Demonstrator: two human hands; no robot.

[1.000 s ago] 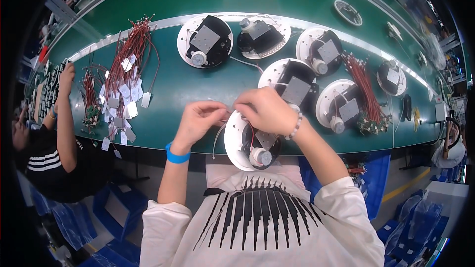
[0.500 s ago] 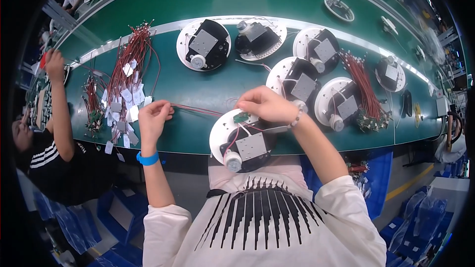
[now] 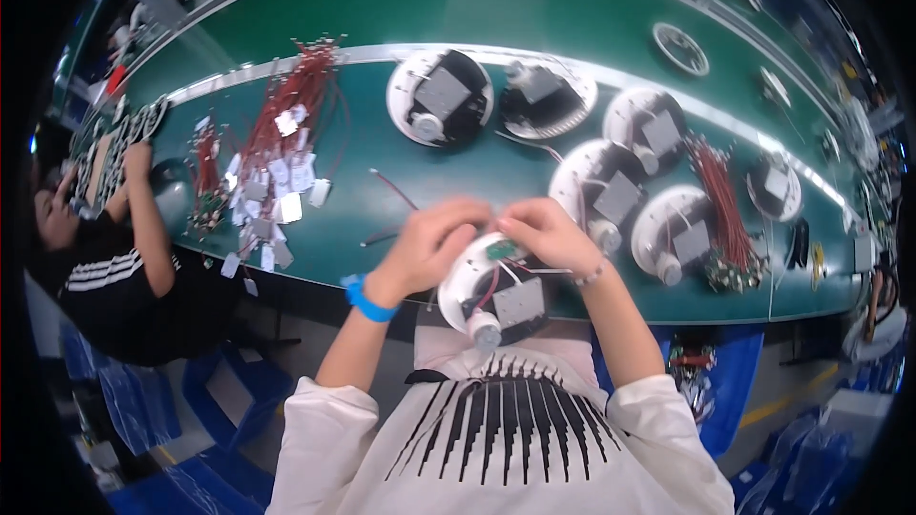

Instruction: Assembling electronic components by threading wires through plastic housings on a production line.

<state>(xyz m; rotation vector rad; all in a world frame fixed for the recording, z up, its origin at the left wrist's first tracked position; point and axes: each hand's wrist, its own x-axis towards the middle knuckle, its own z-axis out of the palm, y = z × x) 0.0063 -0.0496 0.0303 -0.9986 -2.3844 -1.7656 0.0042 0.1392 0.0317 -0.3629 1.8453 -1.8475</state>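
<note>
White round housing [image 3: 482, 291]: both hands' grip closed around rim.

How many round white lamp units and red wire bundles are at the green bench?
Round white lamp units: 7, counting the held unit
Red wire bundles: 3
Total: 10

We wore a white long-sleeved top [image 3: 496, 439] with a fan of black pointed stripes radiating down from the neckline. Its sleeves were pushed up, so both forearms were bare. A bright blue band [image 3: 365, 298] circled our left wrist, just behind the left hand [image 3: 434, 243]. On the right wrist, behind the right hand [image 3: 546, 234], sat a thin bracelet [image 3: 592, 276] of small pale beads.
</note>
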